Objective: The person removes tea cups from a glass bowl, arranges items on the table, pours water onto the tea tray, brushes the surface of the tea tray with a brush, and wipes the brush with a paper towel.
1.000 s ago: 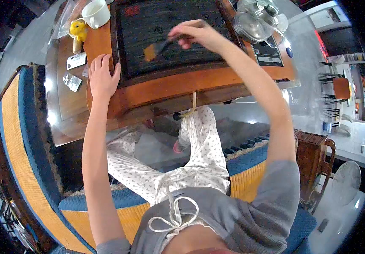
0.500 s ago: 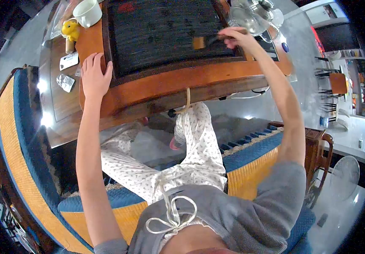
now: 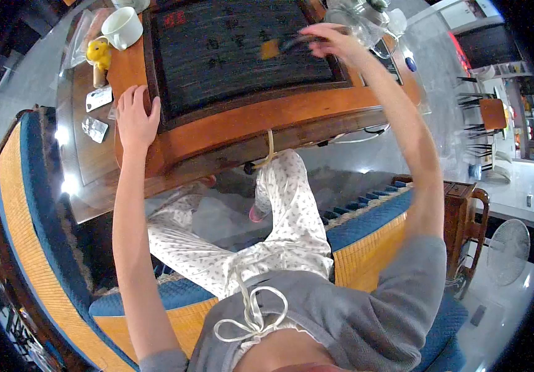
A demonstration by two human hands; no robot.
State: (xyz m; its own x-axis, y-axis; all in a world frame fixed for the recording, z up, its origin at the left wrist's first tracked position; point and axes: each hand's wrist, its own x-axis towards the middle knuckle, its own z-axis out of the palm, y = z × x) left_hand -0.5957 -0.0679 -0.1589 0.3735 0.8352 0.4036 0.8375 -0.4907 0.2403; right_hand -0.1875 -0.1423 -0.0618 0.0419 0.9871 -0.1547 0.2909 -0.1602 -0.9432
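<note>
My left hand (image 3: pixel 136 118) lies flat on the left corner of the wooden tea tray (image 3: pixel 260 111), fingers spread and holding nothing. In my right hand (image 3: pixel 335 46) is a brush (image 3: pixel 270 49) with a dark handle and tan bristles, slightly blurred. Its bristles are over the dark slatted panel (image 3: pixel 217 80) of the tray, which bears red and faint characters; I cannot tell whether they touch it. Just beyond my right hand stands a clear glass teapot (image 3: pixel 357 25). A white cup (image 3: pixel 122 28) sits on the tray's left side, past my left hand.
Left of the tray are a yellow figurine (image 3: pixel 98 54), a white card (image 3: pixel 99 98) and a crumpled foil packet (image 3: pixel 94 128). A small dark blue round object (image 3: pixel 410 64) sits at the right. A cable (image 3: pixel 271 146) hangs below the front edge. A fan (image 3: pixel 508 251) stands at right.
My right hand has moved the brush left and farther up over the dark panel. The whole view has shifted slightly. My left hand stays on the tray's corner.
</note>
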